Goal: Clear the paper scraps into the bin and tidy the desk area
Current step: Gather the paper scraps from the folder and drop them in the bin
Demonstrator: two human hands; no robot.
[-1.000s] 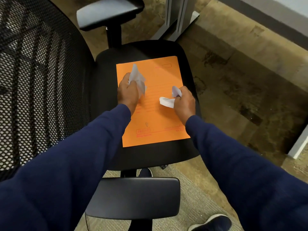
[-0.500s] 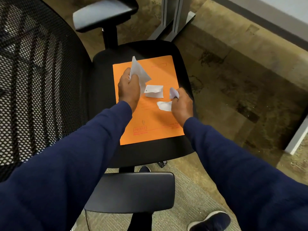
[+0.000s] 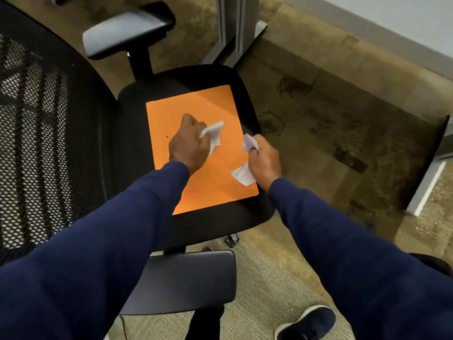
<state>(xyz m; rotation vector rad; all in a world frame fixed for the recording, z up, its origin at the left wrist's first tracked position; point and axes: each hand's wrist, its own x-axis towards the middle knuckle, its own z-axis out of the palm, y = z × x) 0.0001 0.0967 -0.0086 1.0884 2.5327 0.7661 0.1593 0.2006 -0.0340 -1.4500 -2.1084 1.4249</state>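
Note:
An orange folder [image 3: 196, 104] lies flat on the black seat of an office chair [image 3: 220, 222]. Over its middle, my left hand [image 3: 188, 143] is closed around white paper scraps [image 3: 214, 133] that stick out to the right of the fist. At the folder's right edge, my right hand [image 3: 263, 160] grips more white scraps [image 3: 248, 142], and one piece [image 3: 241, 175] hangs from below the fist. No loose scrap shows on the folder. No bin is in view.
The chair's mesh back [image 3: 36, 143] fills the left side. One armrest [image 3: 127, 28] is at the top, another armrest [image 3: 188, 280] is near me. A metal desk leg [image 3: 232, 25] stands behind the chair. My shoe [image 3: 306, 322] rests on the carpet at the lower right.
The loose scrap that lay on the folder between my hands is gone from there; my left hand has shifted to the folder's middle and now holds crumpled paper. Both hands stay closed on scraps.

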